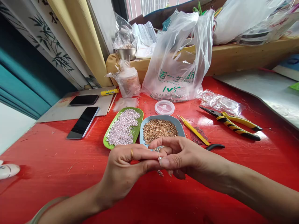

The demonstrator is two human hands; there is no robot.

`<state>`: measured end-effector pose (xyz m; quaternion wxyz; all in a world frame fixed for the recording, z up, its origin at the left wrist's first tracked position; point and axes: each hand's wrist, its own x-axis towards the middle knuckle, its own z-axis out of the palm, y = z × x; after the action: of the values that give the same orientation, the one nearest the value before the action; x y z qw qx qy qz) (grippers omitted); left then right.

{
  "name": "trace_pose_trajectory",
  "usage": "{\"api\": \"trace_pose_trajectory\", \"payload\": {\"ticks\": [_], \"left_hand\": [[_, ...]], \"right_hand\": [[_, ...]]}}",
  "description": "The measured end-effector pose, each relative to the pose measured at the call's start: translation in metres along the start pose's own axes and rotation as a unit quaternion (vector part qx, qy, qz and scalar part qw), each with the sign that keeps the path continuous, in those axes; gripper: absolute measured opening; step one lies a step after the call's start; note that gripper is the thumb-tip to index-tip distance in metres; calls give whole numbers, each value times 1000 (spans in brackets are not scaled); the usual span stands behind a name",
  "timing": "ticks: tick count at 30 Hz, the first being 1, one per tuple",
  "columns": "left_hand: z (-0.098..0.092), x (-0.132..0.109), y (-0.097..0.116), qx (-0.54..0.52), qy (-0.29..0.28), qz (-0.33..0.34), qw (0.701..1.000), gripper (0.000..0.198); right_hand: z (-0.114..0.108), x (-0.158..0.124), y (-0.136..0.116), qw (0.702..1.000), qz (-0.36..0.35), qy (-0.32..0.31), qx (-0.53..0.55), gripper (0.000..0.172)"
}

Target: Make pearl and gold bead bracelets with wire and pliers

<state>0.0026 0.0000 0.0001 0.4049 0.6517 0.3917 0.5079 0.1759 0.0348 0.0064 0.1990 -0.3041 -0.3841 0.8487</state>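
Over the red table, my left hand (130, 171) and my right hand (187, 158) meet fingertip to fingertip, both closed in a pinch. A small white pearl bead (160, 158) shows where the fingers come together, with a thin strand rising from it. Under the fingers dangles a short bit of beaded chain (160, 173); the rest of it is hidden by the hands. Just beyond lie a blue tray (182, 130) of small gold-coloured pieces and a green tray (138, 132) of pale pink pearl beads.
Yellow tweezers (196, 132) and yellow-black pliers (233, 123) lie to the right, a black tool handle (216, 146) nearby. Behind the trays are a clear round lid (164, 107) and a plastic bag (173, 74). Two phones (83, 123) rest at left.
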Motion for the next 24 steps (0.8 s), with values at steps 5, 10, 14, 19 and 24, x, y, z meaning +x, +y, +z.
{"api": "trace_pose_trajectory", "payload": {"ticks": [5,10,14,19,24], "left_hand": [[2,2,-1,-31,-2,-45,999,14],[2,3,-1,-44,-28,-42,998,19],[-1,0,-4,17,-29,23,999,24],[-3,-3,-9,71,-34,120,990,23],[-4,-3,-13,115,-4,169,979,13]], "right_hand": [[-1,3,-2,1000,-13,8,-4,44],[-3,3,0,1000,-16,-13,8,49],[-4,2,2,999,-11,-32,18,43],[1,0,1,1000,-17,-21,-13,42],[6,-2,-15,981,-53,90,-165,45]]}}
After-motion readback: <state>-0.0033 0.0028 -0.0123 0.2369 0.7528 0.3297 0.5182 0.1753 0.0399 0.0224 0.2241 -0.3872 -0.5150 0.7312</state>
